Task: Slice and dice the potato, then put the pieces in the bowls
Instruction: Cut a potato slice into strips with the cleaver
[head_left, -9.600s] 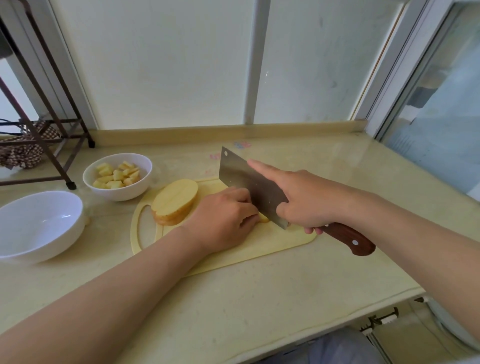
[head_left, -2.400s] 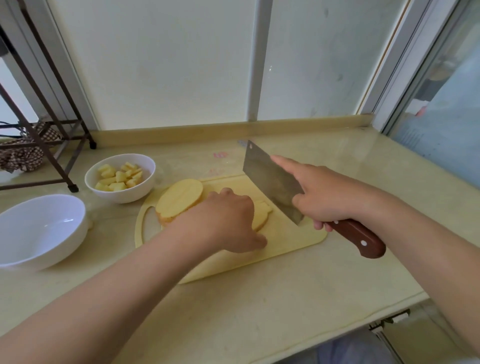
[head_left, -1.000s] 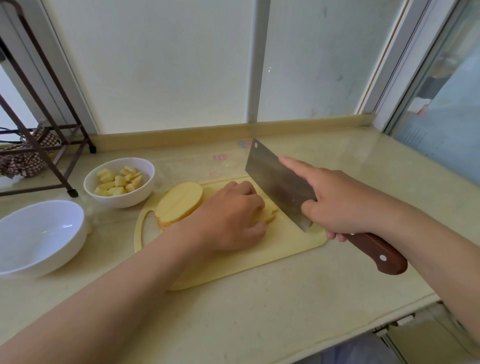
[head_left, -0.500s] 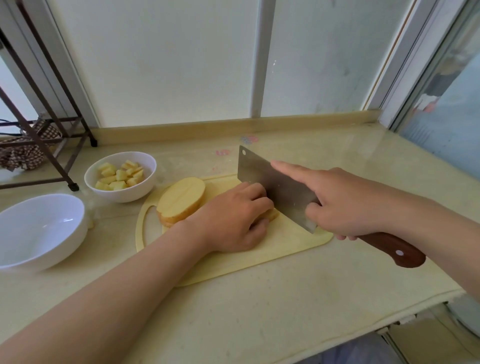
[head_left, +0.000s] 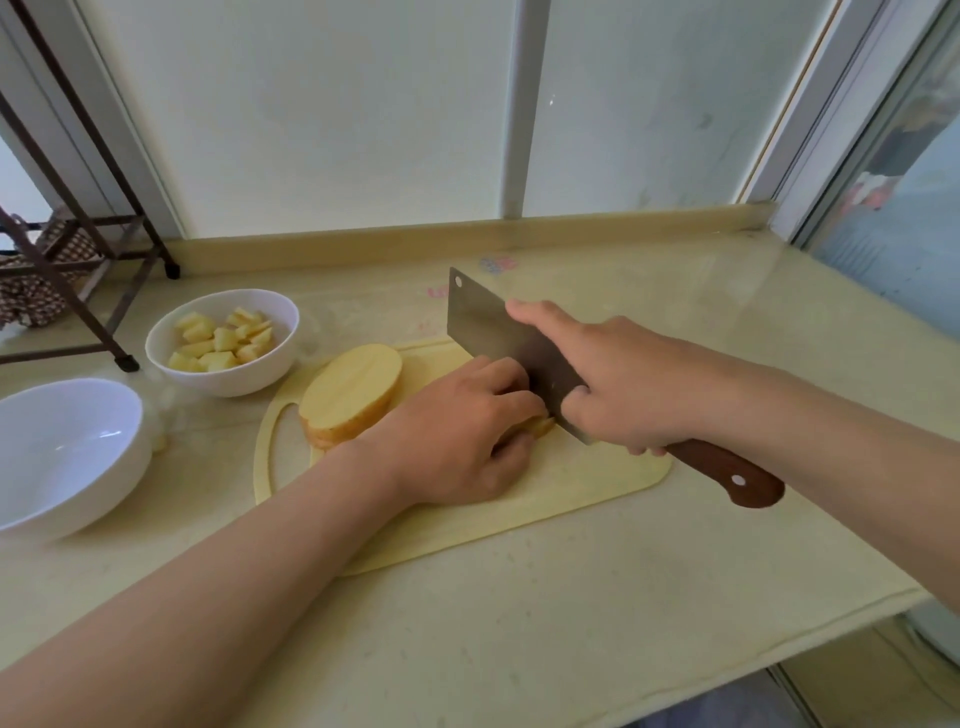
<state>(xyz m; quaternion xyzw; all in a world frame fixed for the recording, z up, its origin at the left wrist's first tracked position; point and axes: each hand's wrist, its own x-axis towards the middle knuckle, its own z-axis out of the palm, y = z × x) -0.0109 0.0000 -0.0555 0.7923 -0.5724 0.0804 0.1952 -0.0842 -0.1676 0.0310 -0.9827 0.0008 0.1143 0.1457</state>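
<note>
A pale yellow cutting board (head_left: 571, 493) lies on the counter. On its left part sits a thick potato piece (head_left: 353, 392) with its cut face up. My left hand (head_left: 462, 431) curls over potato slices (head_left: 540, 425), mostly hidden beneath the fingers. My right hand (head_left: 623, 379) grips a cleaver (head_left: 488, 325) by its brown handle, index finger stretched along the blade's spine. The blade stands on edge against my left knuckles, down on the slices. A small white bowl (head_left: 280, 317) holds several potato cubes. A larger white bowl (head_left: 67, 447) stands empty at the left.
A dark metal rack (head_left: 104, 291) stands at the back left with a checked cloth on it. The counter's front edge (head_left: 779, 634) runs close below the board. A low ledge and window panels close off the back.
The cleaver was lifted off the board, then came back down against my left knuckles onto the slices. My left hand curled over them again after lying flat.
</note>
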